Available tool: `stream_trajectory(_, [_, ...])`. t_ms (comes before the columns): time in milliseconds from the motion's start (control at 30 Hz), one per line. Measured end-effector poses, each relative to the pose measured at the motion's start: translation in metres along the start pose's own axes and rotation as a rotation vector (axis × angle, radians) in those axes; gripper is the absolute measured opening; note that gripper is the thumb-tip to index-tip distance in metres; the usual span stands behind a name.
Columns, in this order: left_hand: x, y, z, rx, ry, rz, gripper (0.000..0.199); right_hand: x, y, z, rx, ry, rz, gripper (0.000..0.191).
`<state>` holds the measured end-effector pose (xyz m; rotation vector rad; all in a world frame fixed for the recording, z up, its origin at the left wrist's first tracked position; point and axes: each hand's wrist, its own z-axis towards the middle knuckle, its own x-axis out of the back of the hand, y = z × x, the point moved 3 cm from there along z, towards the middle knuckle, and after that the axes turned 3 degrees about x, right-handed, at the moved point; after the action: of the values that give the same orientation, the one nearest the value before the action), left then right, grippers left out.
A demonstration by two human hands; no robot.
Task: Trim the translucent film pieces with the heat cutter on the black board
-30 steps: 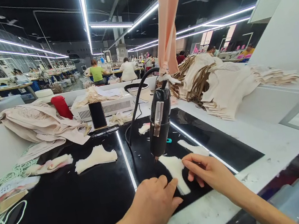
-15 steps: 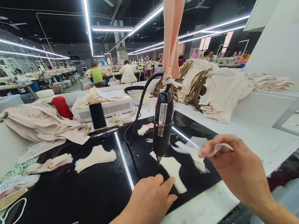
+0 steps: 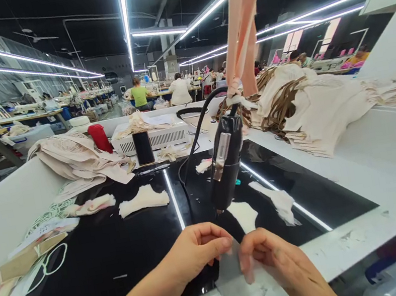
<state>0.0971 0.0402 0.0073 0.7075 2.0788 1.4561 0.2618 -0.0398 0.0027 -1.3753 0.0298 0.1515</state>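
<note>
Near the front edge of the table, my left hand (image 3: pixel 204 249) is closed in a pinch, thumb against forefinger, at the upper edge of a thin translucent sheet (image 3: pixel 229 270). Curled round the other side of this sheet is my right hand (image 3: pixel 269 260), its fingertips slightly blurred. Just beyond both hands lies a cream fabric piece (image 3: pixel 244 215), partly hidden by my right fingers. A black handheld tool (image 3: pixel 226 163) hangs tip down above it from pink fabric strips (image 3: pixel 243 27). To its right rests a stack of thin whitish pieces (image 3: pixel 278 200).
A black mat (image 3: pixel 125 257) covers much of the white table. On it lies a cream stack (image 3: pixel 144 200). Behind stand a phone (image 3: pixel 143 147), a white vented box (image 3: pixel 169 136) and a red container (image 3: pixel 100 138). Fabric piles flank both sides (image 3: pixel 77 156). Several people sit farther back.
My right hand has brought the translucent sheet left and down to the front edge. My left hand has lifted off the cream piece and now pinches the sheet. The view has shifted.
</note>
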Motion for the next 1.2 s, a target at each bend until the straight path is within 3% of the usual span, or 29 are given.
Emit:
stream_trajectory(167, [0.019,0.001,-0.015,0.063,0.073,0.034,0.04,0.003,0.003,0.001,-0.162,0.152,-0.011,0.041])
stream_trajectory(400, [0.042,0.001,-0.031,0.086,0.157,0.104,0.037,-0.002,0.025,0.0,-0.328,0.017,-0.138,0.038])
stream_trajectory(867, [0.065,0.001,-0.037,0.141,0.246,0.16,0.027,-0.024,0.022,0.018,-0.298,0.021,-0.201,0.019])
stream_trajectory(1000, [0.068,-0.001,-0.036,0.136,0.253,0.162,0.032,-0.027,0.023,0.018,-0.286,0.005,-0.223,0.02])
stream_trajectory(1200, [0.066,0.015,-0.048,0.128,0.206,0.222,0.042,-0.03,0.018,0.018,-0.258,-0.02,-0.365,0.018])
